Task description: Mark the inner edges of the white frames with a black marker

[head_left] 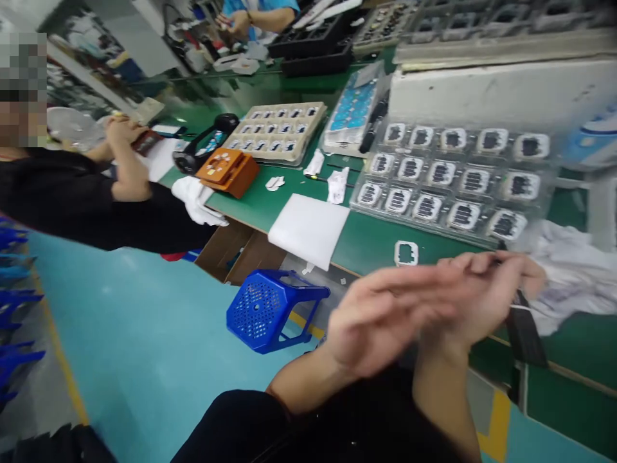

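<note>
My left hand (385, 315) is raised before the bench edge, its fingers stretched out and partly overlapping my right hand. My right hand (486, 302) has its fingers curled; a thin dark tip shows by them, but motion blur hides what it belongs to. A white square frame (406, 253) with a dark inner rim lies on the green bench just beyond my hands. Behind it sits a clear plastic tray (434, 224) with rows of white frames with dark centres. Beside my right wrist is a dark flat strip (527, 331), its kind unclear.
A crumpled white cloth (573, 273) lies on the right. Leftward are a white sheet (308, 228), an orange fixture (231, 170), a beige tray (294, 152) and a blue-patterned pack (354, 106). A blue stool (260, 308) stands below. Co-workers sit at the left and far side.
</note>
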`<state>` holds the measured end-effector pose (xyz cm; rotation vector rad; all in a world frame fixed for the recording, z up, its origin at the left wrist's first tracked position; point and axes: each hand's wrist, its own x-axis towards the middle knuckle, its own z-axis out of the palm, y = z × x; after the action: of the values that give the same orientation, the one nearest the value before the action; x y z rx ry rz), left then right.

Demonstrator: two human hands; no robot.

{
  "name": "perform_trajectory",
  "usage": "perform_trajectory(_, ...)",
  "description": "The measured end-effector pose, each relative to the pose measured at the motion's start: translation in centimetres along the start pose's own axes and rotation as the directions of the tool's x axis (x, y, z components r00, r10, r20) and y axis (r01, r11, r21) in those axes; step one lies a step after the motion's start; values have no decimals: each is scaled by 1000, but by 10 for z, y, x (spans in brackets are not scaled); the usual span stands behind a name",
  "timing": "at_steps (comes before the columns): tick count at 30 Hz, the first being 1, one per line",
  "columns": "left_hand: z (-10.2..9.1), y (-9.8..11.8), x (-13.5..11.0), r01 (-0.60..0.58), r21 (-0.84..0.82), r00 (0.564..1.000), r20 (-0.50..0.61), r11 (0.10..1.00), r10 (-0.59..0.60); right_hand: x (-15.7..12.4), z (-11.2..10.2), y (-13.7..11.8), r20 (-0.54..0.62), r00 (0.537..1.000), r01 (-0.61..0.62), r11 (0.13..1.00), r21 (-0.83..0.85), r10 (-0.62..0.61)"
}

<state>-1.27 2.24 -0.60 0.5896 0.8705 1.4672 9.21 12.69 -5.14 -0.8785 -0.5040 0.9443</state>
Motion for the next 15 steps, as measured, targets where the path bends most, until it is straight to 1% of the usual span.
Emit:
perform_trajectory(1,-3,0,7,14,-116,999,45,993,-9,-1,0,-1,18,999,45,999,-3,-45)
perform_trajectory(2,-6,-1,12,16,-197,999,54,980,-6,-2,0,-1,42,995,89,996,-1,-89)
perform_trajectory(3,-9,-1,17,6,-234,999,36,972,3,-2,0,-1,62,991,117,993,6,-117)
perform_trajectory(6,-17,-1,24,-17,-249,1000,-22,968,12,-3,-1,0,94,986,135,991,16,-135)
perform_trajectory(12,-20,-5,22,-1,-271,1000,-9,963,-1,-2,-2,0,80,988,130,991,27,-132)
perform_trajectory(15,-21,-7,24,-7,-266,1000,-24,964,1,-3,-2,-1,87,987,136,991,5,-136)
